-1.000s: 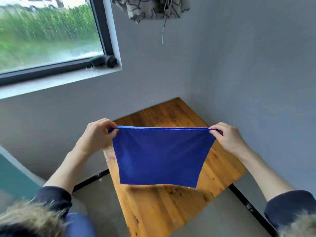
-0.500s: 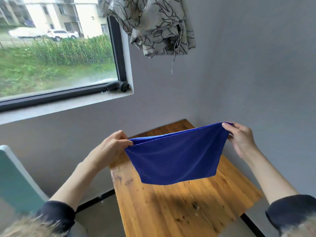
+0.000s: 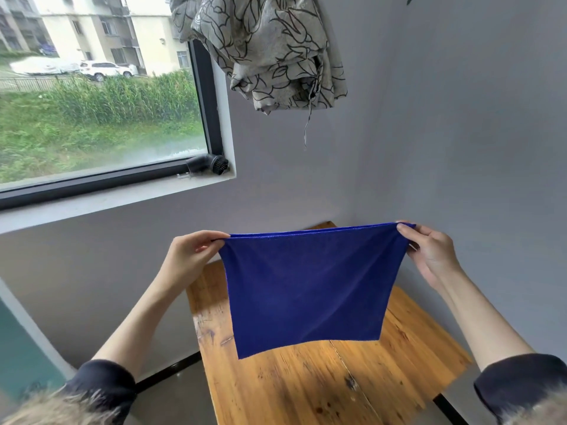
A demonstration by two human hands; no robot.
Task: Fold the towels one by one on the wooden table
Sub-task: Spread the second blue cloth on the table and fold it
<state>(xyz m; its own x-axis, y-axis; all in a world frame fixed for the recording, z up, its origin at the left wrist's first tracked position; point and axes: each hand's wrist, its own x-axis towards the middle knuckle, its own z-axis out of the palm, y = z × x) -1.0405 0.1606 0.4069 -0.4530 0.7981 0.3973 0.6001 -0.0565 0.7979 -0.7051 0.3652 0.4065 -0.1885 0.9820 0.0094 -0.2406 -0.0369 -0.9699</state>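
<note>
Blue towel (image 3: 306, 286) up in the air again, stretched flat and level between both hands. Half a second back: right corner riding higher, top edge slack and sagging toward the left. Now pulled taut, top edge nearly straight, cloth hanging square over the far half of the wooden surface (image 3: 306, 391). Bottom hem clear of the wood, not touching, left lower corner dipping a bit lower than the right.

Left hand (image 3: 191, 256) pinching the top left corner, thumb over curled fingers. Right hand (image 3: 429, 250) pinching the top right corner, same deal. Hands well apart, each clamped on its own corner, nothing else held.

Looks doubled along the top edge, two layers visible there, so probably one fold already in. Hard to say for sure from this angle though.

What that means for the task, just a guess: done with the shake-out and straightening, ready either to lay it down on the surface or bring the two corners together for the next fold. Corners lined up nicely, so decent odds of a clean crease. Main risk: that uneven bottom hem landing skewed.

No other towels visible anywhere on the surface, so no clue how many left. Patterned curtain (image 3: 260, 50) bunched up by the window (image 3: 101, 118), black brush thing (image 3: 208, 165) on the sill, none of it in the way.
</note>
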